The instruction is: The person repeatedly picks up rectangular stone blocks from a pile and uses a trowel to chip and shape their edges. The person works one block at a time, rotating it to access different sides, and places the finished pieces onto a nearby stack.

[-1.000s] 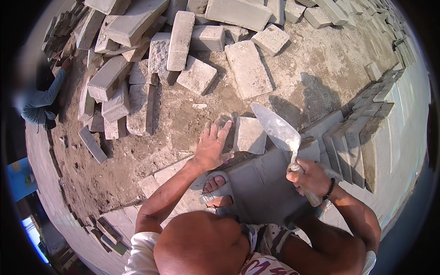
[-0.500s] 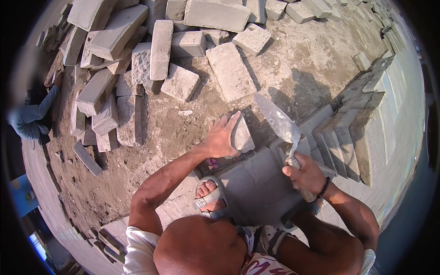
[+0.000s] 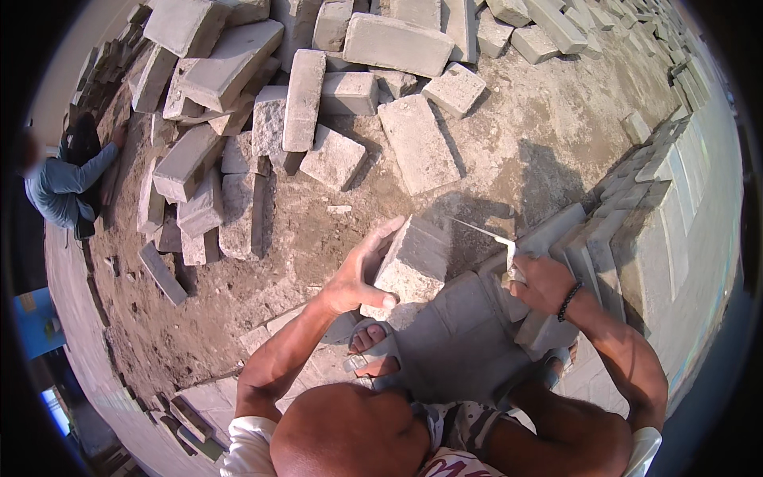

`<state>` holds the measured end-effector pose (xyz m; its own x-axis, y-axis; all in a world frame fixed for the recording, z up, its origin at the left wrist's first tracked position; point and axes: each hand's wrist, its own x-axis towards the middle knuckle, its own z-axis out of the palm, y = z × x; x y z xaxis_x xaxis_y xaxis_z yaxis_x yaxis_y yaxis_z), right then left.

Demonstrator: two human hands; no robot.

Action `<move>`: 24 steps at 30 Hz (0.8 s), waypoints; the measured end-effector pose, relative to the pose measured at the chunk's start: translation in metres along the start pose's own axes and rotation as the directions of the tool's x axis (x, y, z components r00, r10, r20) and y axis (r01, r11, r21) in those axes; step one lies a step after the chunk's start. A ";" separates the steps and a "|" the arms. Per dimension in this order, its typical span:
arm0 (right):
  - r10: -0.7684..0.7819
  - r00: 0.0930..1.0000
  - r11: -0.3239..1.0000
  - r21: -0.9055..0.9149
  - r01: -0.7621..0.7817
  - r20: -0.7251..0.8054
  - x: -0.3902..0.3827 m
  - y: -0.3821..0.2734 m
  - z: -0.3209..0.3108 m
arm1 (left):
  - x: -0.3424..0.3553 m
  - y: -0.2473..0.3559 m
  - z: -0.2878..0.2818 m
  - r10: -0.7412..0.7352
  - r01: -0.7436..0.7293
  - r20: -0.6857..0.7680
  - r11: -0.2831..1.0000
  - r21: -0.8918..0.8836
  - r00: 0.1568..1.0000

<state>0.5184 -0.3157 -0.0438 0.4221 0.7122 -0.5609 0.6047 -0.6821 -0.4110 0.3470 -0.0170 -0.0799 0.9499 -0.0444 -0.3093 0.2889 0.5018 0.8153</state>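
A grey concrete paving block (image 3: pixel 420 250) with a rough, pale broken end is tilted in the grip of my left hand (image 3: pixel 355 273). My thumb presses near its lower end and my fingers lie along its left side. Closed around the handle of a trowel (image 3: pixel 486 233) is my right hand (image 3: pixel 548 285), with a dark bead bracelet at the wrist. The trowel's blade shows nearly edge-on and points left toward the block. Whether the tip touches the block I cannot tell.
Loose blocks (image 3: pixel 306 99) lie heaped on bare dirt at the far left. Laid paving (image 3: pixel 457 314) runs below my hands, and leaning blocks (image 3: pixel 592 254) stand at the right. My sandalled foot (image 3: pixel 373 350) is close below the block. Another person (image 3: pixel 67 187) crouches at the far left.
My left hand has tilted the block up and now grips it with the thumb on the near side. The trowel has turned from flat to edge-on. The view has shifted slightly.
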 end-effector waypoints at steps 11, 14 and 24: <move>0.138 0.978 0.857 0.513 -0.040 -0.154 -0.033 -0.039 -0.022 | 0.008 -0.053 0.009 -0.169 0.013 -0.068 0.437 -0.900 0.983; -0.025 0.984 0.943 0.322 0.081 -0.175 -0.037 -0.037 -0.008 | 0.013 -0.053 0.008 -0.195 -0.040 -0.151 0.478 -0.877 0.969; 0.159 0.932 0.917 0.399 -0.017 -0.326 -0.058 -0.017 -0.046 | -0.005 -0.037 0.020 0.248 0.166 -0.383 0.606 0.778 0.890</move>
<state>0.5147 -0.3374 0.0291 0.7098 0.6091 -0.3538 0.2778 -0.7036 -0.6540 0.3345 -0.0528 -0.0983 0.8713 0.4158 -0.2608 0.4255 -0.3751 0.8235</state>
